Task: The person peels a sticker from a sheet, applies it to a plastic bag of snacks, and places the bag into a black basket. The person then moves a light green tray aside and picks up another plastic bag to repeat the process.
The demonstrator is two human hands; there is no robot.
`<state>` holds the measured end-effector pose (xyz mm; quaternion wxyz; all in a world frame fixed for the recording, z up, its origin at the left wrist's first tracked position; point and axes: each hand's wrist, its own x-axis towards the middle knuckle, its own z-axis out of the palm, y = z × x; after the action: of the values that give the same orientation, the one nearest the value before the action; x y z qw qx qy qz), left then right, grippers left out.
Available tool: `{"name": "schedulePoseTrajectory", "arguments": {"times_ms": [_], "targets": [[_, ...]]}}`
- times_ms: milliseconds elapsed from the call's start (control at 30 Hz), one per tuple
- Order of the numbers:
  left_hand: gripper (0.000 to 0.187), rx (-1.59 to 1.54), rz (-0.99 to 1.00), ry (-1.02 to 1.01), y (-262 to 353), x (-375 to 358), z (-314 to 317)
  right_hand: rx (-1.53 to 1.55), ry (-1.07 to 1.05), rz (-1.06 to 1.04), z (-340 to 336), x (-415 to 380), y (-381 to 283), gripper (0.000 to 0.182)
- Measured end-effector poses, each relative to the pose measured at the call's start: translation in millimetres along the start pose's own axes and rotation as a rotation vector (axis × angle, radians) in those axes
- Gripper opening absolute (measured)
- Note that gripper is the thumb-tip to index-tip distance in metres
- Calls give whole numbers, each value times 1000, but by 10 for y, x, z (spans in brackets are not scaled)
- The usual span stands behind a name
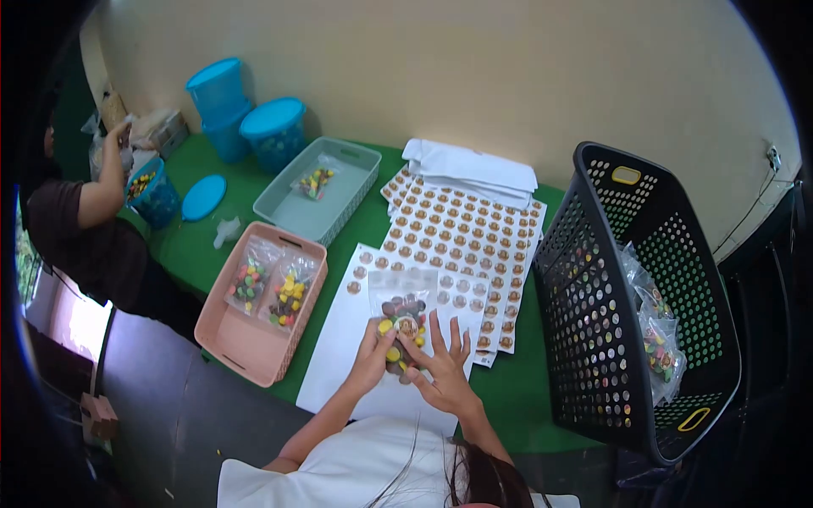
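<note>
A clear bag of colourful candies [395, 354] lies over the white sticker sheet [330, 360] in front of me. My left hand [369, 360] grips the bag's left side, thumb on its front. On the bag's front is a round brown-and-white sticker [406, 328]. My right hand [445, 372] touches the bag beside this sticker, its thumb and fingers spread apart. More sticker sheets [453, 224] with rows of round brown labels lie behind the bag.
A pink basket [246, 352] and a pale green basket [285, 203] hold candy bags. At right stands a black crate [593, 339] with filled bags. Blue tubs [273, 135] stand at the back left. A person [85, 220] is beside an open blue tub [154, 195].
</note>
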<state>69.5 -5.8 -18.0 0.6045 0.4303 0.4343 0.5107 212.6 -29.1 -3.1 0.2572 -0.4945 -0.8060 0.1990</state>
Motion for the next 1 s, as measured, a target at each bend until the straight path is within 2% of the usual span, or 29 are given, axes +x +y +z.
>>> {"name": "schedulePoseTrajectory", "arguments": {"times_ms": [133, 200, 233, 267, 333, 400, 467, 500, 600, 633, 733, 833, 867, 933, 1000], "targets": [[27, 9, -12, -41, -22, 6, -19, -12, 25, 11, -13, -5, 4, 39], [27, 14, 41, -76, -36, 3, -3, 31, 104, 76, -14, -2, 46, 38], [27, 4, 36, -72, -17, 0, 4, -93, 92, 75, -41, -6, 79, 46], [26, -19, 10, -126, 18, -8, 15, -100, 77, 75, -17, 1, 131, 46], [25, -74, -20, -160, 15, -24, 41, 109, 306, 116, 21, 2, 259, 57], [26, -76, -10, -320, 5, -39, 48, 119, 328, 130, 0, -7, 333, 64], [27, -93, -64, -361, 100, -94, 56, 810, 328, 253, 57, -42, 480, 64], [28, 14, -88, -416, 151, -117, 58, 1034, 312, 251, -101, 0, 252, 53], [31, 159, -174, -514, 172, -137, 42, 1183, 257, 291, -125, -11, 226, 51], [34, 202, -232, -559, 169, -142, 37, 1199, 364, 305, -72, 4, 191, 40], [29, 150, -144, -558, 153, -166, 31, 1240, 417, 385, -79, 7, 118, 31], [30, 131, -193, -543, 201, -196, 33, 1273, 461, 394, -45, 12, 139, 23], [30, 125, -192, -535, 166, -201, 35, 1272, 451, 396, -42, 27, 129, 23], [30, 199, -19, -501, 77, -200, 42, 1203, 530, 450, -47, 53, 100, 27], [31, 196, -40, -492, 84, -214, 40, 1196, 496, 471, -76, 36, 83, 32]]}}
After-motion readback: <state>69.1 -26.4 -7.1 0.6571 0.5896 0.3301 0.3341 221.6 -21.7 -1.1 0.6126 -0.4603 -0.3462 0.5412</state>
